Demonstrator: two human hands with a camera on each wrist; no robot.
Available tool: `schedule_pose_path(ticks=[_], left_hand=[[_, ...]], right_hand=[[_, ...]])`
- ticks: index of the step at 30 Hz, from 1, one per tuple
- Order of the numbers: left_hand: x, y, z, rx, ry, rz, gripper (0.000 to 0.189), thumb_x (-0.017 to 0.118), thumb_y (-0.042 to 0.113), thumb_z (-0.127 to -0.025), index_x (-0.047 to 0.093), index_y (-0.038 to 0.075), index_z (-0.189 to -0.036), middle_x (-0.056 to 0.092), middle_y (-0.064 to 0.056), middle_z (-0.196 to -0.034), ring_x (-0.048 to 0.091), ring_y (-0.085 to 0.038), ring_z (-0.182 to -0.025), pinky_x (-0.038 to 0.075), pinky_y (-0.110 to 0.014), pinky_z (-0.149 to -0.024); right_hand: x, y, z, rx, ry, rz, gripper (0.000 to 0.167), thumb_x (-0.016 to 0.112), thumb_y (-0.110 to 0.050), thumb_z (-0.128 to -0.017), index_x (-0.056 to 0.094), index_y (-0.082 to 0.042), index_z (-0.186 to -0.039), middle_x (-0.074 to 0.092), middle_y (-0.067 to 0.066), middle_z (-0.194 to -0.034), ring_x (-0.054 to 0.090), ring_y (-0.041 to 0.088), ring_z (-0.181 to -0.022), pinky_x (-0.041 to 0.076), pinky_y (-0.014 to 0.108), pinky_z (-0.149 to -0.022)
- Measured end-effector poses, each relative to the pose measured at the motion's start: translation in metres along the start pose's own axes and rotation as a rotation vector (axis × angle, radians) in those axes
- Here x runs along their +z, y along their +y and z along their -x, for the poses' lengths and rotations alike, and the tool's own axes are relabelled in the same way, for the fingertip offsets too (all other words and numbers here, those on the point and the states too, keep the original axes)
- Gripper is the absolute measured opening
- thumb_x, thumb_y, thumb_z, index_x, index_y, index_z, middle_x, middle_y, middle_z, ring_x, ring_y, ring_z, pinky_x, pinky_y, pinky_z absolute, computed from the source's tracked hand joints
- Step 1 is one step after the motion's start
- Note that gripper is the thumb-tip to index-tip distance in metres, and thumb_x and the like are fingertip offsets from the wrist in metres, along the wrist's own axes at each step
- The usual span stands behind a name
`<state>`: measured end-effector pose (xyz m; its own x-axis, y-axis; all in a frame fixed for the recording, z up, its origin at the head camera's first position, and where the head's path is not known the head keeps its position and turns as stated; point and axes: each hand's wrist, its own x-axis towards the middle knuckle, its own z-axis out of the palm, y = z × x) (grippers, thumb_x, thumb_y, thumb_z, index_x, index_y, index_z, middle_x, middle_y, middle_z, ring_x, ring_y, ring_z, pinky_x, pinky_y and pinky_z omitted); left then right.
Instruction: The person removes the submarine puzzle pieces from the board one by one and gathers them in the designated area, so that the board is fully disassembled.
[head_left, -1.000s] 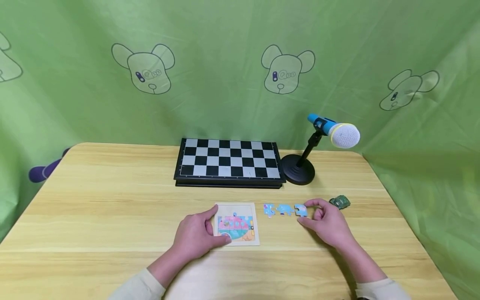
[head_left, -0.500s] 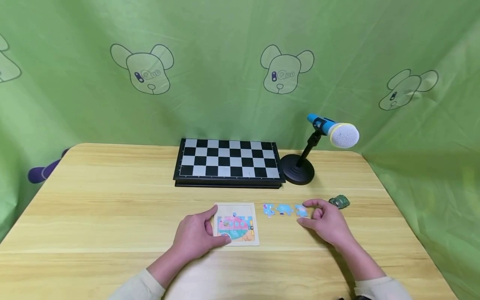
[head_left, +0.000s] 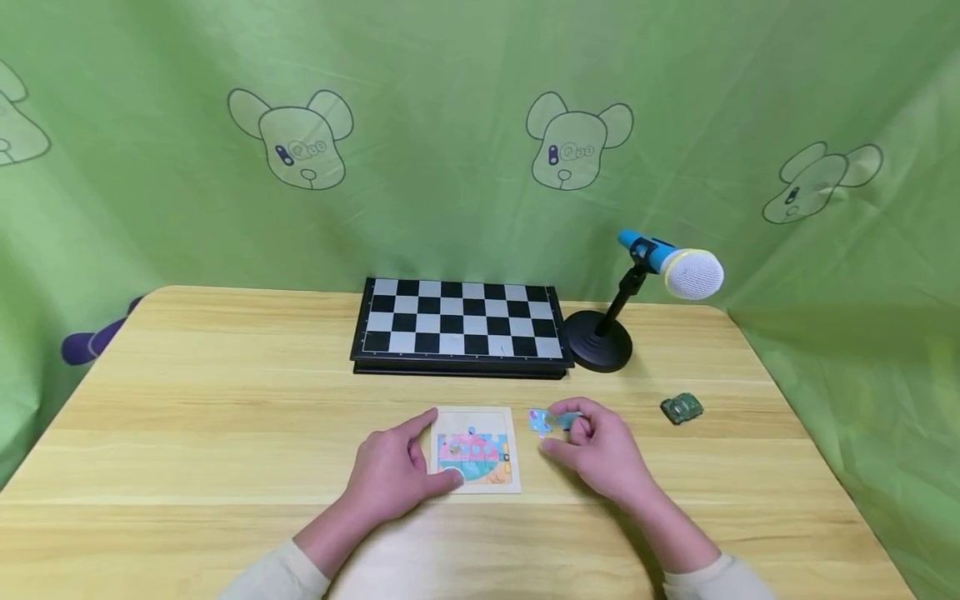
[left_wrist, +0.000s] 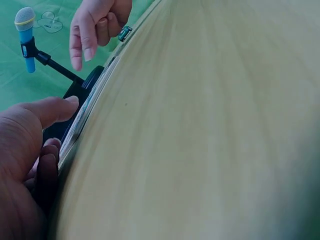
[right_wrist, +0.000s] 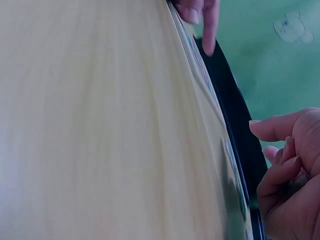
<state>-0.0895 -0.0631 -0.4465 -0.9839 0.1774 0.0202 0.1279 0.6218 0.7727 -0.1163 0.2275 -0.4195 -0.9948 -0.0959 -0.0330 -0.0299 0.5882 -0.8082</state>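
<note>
On the table in the head view lies a square, pale-framed jigsaw puzzle (head_left: 516, 467). Pink, blue and teal pieces fill its lower part, while its upper strip is bare. My left hand (head_left: 393, 471) holds the frame's left side, index finger at the upper corner and thumb on the lower edge. Right of the frame, my right hand (head_left: 600, 450) hovers over loose puzzle pieces, thumb and index finger apart with nothing between them. One blue puzzle piece (head_left: 539, 421) shows in full. A second puzzle piece (head_left: 567, 420) is partly covered by the fingers; the rightmost one is hidden behind the hand.
Behind the puzzle lies a folded black-and-white chessboard (head_left: 461, 321). Beside it a blue microphone (head_left: 675, 265) stands on a black round base (head_left: 598, 342). A small dark green toy car (head_left: 682, 408) sits farther right. A green curtain (head_left: 450, 225) hangs behind the table.
My right hand has moved left, from the rightmost loose puzzle piece to above the middle one. The left hand stays on the puzzle frame.
</note>
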Motion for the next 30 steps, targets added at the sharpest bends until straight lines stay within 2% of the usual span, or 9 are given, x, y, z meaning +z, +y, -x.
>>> schedule_pose_path(ticks=[6, 9, 13, 19, 26, 30], left_hand=[[-0.003, -0.002, 0.0, 0.025, -0.086, 0.023, 0.098, 0.091, 0.041, -0.066, 0.05, 0.001, -0.145, 0.054, 0.01, -0.058, 0.05, -0.01, -0.05, 0.041, -0.029, -0.052], [-0.004, -0.002, 0.0, 0.032, -0.106, 0.018, 0.097, 0.091, 0.04, -0.067, 0.05, 0.0, -0.145, 0.054, 0.01, -0.058, 0.051, -0.01, -0.05, 0.042, -0.029, -0.052], [-0.005, -0.003, 0.0, 0.035, -0.105, -0.001, 0.096, 0.09, 0.042, -0.067, 0.051, 0.0, -0.144, 0.054, 0.011, -0.058, 0.05, -0.009, -0.05, 0.041, -0.029, -0.05], [-0.004, -0.004, 0.0, 0.052, -0.099, -0.035, 0.094, 0.089, 0.044, -0.068, 0.053, 0.001, -0.143, 0.052, 0.012, -0.058, 0.048, -0.008, -0.049, 0.039, -0.028, -0.048], [-0.006, -0.003, 0.002, 0.043, -0.093, -0.058, 0.093, 0.088, 0.045, -0.069, 0.053, 0.002, -0.143, 0.052, 0.013, -0.058, 0.048, -0.008, -0.05, 0.038, -0.028, -0.049], [-0.005, -0.003, 0.001, 0.053, -0.088, -0.054, 0.092, 0.089, 0.044, -0.069, 0.053, 0.002, -0.143, 0.052, 0.013, -0.059, 0.048, -0.006, -0.05, 0.039, -0.027, -0.049]], right_hand=[[0.02, -0.017, -0.002, -0.033, -0.049, -0.072, 0.042, 0.085, -0.008, -0.078, 0.066, -0.008, -0.115, 0.036, -0.002, -0.061, 0.035, 0.014, -0.056, 0.041, 0.03, -0.069], [0.029, -0.027, -0.004, -0.047, -0.073, -0.096, 0.042, 0.086, -0.008, -0.078, 0.066, -0.008, -0.116, 0.038, -0.002, -0.061, 0.037, 0.015, -0.056, 0.041, 0.03, -0.067], [0.042, -0.036, -0.01, -0.058, -0.149, -0.104, 0.044, 0.086, -0.007, -0.078, 0.067, -0.01, -0.117, 0.04, -0.001, -0.06, 0.038, 0.016, -0.053, 0.037, 0.029, -0.057], [0.062, -0.044, -0.015, -0.069, -0.276, -0.077, 0.047, 0.084, -0.008, -0.079, 0.064, -0.01, -0.122, 0.045, 0.0, -0.059, 0.049, 0.017, -0.048, 0.041, 0.027, -0.05], [0.076, -0.048, -0.017, -0.118, -0.339, -0.006, 0.044, 0.086, -0.012, -0.077, 0.065, -0.009, -0.116, 0.048, -0.002, -0.059, 0.046, 0.013, -0.051, 0.039, 0.027, -0.052], [0.079, -0.047, -0.016, -0.12, -0.343, 0.026, 0.042, 0.087, -0.012, -0.076, 0.066, -0.009, -0.112, 0.048, -0.003, -0.059, 0.045, 0.011, -0.052, 0.038, 0.026, -0.05]])
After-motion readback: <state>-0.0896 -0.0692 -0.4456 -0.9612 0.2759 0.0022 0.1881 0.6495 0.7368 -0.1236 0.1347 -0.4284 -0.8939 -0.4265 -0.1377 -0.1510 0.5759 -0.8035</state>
